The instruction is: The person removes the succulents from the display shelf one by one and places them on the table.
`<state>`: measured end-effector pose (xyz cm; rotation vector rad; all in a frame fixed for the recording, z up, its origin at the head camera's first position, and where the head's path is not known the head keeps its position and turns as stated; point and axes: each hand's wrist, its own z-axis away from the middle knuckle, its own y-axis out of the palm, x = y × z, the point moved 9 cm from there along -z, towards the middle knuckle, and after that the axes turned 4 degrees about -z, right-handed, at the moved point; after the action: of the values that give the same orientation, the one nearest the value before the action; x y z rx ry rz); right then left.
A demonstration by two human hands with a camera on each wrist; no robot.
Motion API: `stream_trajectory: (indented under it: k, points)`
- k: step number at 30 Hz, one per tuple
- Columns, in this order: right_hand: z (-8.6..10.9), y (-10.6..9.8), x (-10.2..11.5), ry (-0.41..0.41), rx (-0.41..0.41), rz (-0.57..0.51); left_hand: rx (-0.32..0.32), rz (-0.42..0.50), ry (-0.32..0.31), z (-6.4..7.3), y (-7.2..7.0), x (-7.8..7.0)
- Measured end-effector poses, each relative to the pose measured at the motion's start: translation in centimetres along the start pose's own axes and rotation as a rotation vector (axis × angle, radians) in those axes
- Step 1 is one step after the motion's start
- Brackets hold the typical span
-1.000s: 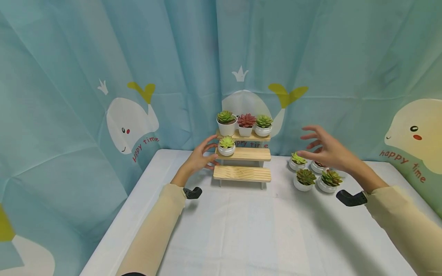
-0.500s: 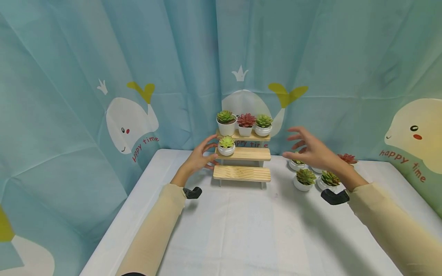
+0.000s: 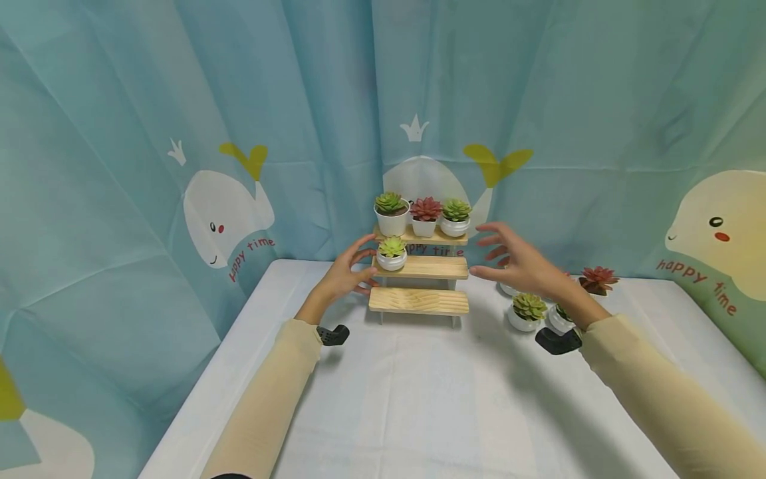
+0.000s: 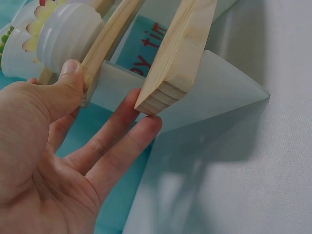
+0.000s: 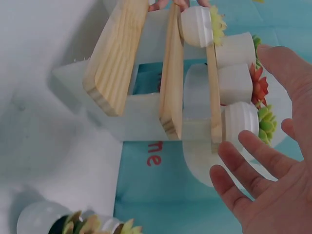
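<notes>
- One whale print on the blue curtain, between 9 and 10 o'clock. Hours are read from the middle step of the stand, as seen in the head view.
- Left sleeve, over the white table, at 8 o'clock.
- Left hand, at 9 o'clock. Fingers spread; thumb and fingertips lie at the left ends of the planks, two of the fingertips by the lower one.
- Tall-potted green plant, on the top step, at 11 o'clock.
- Pale green plant, upright on the middle step near its left end, at 10 o'clock.
- Stand, three wooden steps on pale side supports, upright on the table between the two hands.
- Red plant, on the top step, at 12 o'clock.
- Round-potted green plant, same step, right end, at 1 o'clock.
- Right hand, at 3 o'clock. Held wide, fingers apart, nothing grasped; just beside the stand's right end. Contact cannot be told.
- Olive plant, on the table, at 4 o'clock; other potted plants near it are partly hidden by the right arm.
- Second red plant, beyond the right forearm, at 3 o'clock.
- Right sleeve, at 4 o'clock.
</notes>
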<state>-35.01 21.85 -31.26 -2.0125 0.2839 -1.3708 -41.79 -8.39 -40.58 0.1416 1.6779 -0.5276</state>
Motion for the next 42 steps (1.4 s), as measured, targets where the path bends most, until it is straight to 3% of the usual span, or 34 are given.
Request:
stream_trajectory:
  k: [28,42]
  points:
    - [-3.9,5.7,1.4,-0.023,0.016,-0.059,0.008,-0.010,0.000,0.0,0.0,0.0]
    - [-6.3,8.6,1.5,-0.008,-0.044,-0.160,0.008,-0.025,0.008,0.1,-0.1,0.0]
